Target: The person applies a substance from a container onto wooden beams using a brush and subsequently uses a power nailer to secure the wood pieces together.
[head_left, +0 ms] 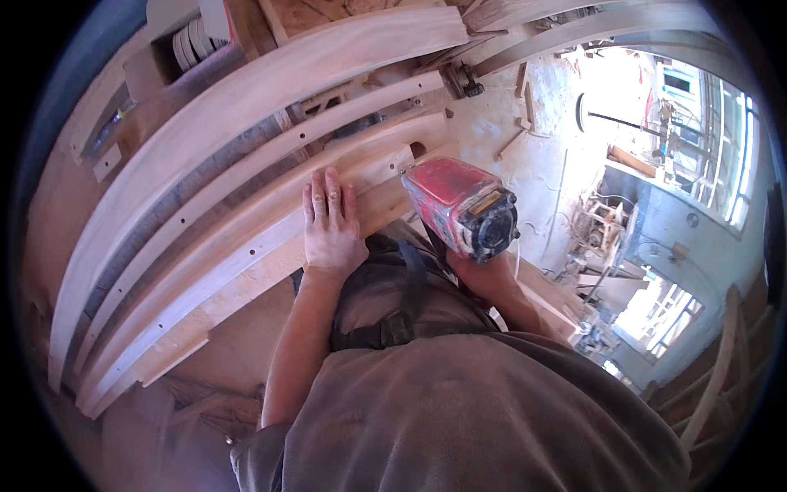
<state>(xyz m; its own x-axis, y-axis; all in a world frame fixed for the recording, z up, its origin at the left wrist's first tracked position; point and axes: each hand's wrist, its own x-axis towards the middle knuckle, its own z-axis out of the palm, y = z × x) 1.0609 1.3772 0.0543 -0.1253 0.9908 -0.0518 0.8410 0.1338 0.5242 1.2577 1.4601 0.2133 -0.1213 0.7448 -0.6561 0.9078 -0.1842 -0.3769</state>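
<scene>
My left hand (pixel 334 225) lies flat with its fingers stretched out on a pale wooden board with drilled holes (pixel 270 238). This board rests lengthwise against another long wooden piece (pixel 234 225). In my right hand (pixel 482 277) is a worn red nail gun (pixel 447 193) with a black round end cap; its body hides most of my fingers. The gun's front end is over the right end of the boards. Whether its nose touches the wood is hidden.
Beyond the boards lie a thinner strip with holes (pixel 246 168) and a wide curved wooden piece (pixel 270 78). A box with coiled nail strips (pixel 195 45) stands at the upper left. Wood scraps (pixel 516 135) lie on the floor; machinery (pixel 602 230) stands at the right.
</scene>
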